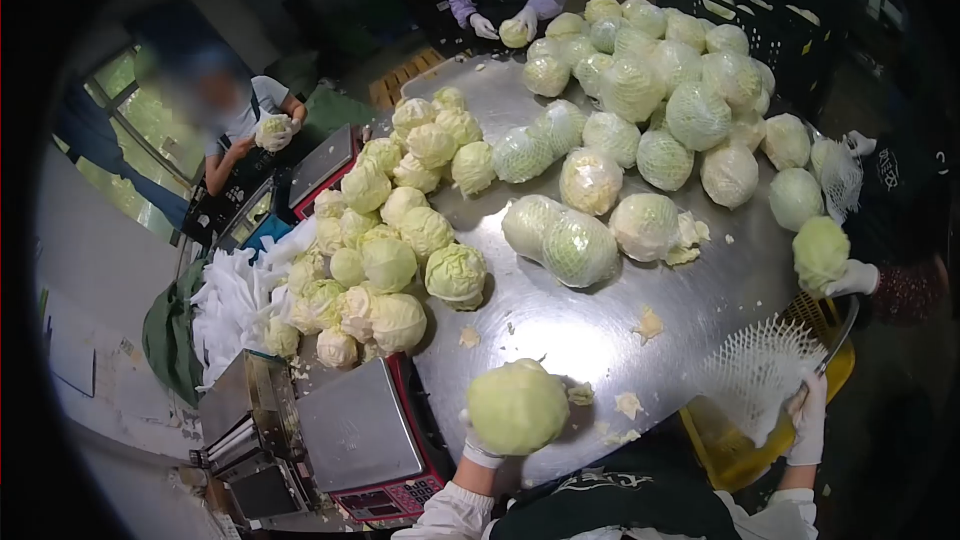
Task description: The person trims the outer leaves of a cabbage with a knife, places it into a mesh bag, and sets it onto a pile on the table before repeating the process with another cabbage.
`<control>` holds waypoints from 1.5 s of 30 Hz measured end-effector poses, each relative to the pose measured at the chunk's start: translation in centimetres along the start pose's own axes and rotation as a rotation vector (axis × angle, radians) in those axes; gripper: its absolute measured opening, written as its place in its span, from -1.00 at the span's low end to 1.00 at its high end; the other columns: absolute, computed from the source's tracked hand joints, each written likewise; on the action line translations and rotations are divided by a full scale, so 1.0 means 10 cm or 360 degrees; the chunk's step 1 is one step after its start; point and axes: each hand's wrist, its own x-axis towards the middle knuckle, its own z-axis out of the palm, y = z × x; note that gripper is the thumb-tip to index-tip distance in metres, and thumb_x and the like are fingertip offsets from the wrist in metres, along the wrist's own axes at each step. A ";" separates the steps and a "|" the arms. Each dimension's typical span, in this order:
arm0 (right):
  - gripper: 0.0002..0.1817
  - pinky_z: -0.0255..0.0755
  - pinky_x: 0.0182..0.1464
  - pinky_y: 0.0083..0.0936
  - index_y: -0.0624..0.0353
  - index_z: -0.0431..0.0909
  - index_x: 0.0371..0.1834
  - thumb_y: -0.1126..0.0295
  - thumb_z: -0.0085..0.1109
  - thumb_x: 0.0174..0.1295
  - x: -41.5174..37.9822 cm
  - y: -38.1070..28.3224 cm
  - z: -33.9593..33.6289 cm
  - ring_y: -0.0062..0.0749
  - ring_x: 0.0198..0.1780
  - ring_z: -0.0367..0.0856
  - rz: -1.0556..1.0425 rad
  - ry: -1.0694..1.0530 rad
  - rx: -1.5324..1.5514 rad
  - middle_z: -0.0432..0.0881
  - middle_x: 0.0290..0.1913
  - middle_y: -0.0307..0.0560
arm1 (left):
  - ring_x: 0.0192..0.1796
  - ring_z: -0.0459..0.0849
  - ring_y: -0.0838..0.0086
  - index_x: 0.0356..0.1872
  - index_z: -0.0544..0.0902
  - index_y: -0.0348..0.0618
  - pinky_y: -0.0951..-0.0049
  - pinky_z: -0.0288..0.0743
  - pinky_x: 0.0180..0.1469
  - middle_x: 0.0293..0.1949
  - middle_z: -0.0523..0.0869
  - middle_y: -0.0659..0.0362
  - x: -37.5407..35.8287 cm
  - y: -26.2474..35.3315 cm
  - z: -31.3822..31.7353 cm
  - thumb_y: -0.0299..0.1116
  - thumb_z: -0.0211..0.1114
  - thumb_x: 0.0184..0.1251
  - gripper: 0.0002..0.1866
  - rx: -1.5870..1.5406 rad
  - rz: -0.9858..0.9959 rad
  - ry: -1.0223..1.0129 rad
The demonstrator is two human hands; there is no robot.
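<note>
My left hand [483,448], in a white glove, holds a pale green cabbage [517,407] from below and behind, above the near edge of the metal table [470,340]. The cabbage hides most of its fingers. At the right, my right hand [808,418], also gloved, grips a white foam net [757,372] that hangs spread out over the table corner. A curved metal rod [845,328] passes close to that hand. Cabbage scraps [628,404] lie between my two hands.
Bare cabbages [388,262] are heaped at the left, netted ones [632,88] at the back right. A red scale [360,428] stands near left, a yellow crate [720,452] near right. Three co-workers handle cabbages; one gloved hand [855,278] is close at the right.
</note>
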 end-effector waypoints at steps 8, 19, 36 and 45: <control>-0.74 0.51 -0.13 -0.32 0.28 0.60 -0.08 0.45 0.31 0.16 -0.19 0.37 0.12 -0.07 -0.27 0.67 -0.0378 0.0131 -0.2087 0.67 -0.33 0.13 | 0.45 0.45 0.05 0.53 0.25 -0.28 0.13 0.39 0.46 0.41 0.43 -0.17 0.18 0.20 0.06 0.04 0.71 -0.16 0.21 0.1559 -0.0032 0.0501; -0.59 0.56 -0.02 -0.31 0.25 0.59 0.19 0.17 0.11 0.46 -0.77 0.85 2.29 -0.21 -0.15 0.71 -0.0259 -0.1076 -0.1501 0.70 -0.12 0.12 | 0.33 0.45 -0.07 0.31 0.42 -0.25 0.04 0.37 0.40 0.28 0.44 -0.18 0.37 -0.36 0.50 0.04 0.75 -0.22 0.05 0.2448 0.0532 0.0559; -0.40 0.65 -0.20 -0.14 0.14 0.23 0.54 0.17 0.01 0.49 -0.95 0.71 2.26 0.05 -0.23 0.75 -0.0500 -0.1393 -0.2018 0.42 0.36 0.17 | 0.22 0.38 0.06 0.17 0.42 -0.27 0.02 0.36 0.26 0.13 0.32 -0.08 0.47 -0.71 0.77 -0.16 0.77 -0.21 -0.09 0.2374 0.0641 0.0827; -0.41 0.65 -0.41 -0.30 0.11 0.34 0.47 0.35 0.10 0.35 -0.78 0.85 2.46 -0.13 -0.41 0.75 -0.0832 -0.1233 -0.2136 0.59 0.10 0.12 | 0.21 0.44 0.03 0.14 0.42 -0.36 0.03 0.38 0.27 0.14 0.37 -0.13 0.63 -0.76 0.78 -0.19 0.74 -0.14 -0.14 0.2458 0.0682 0.0865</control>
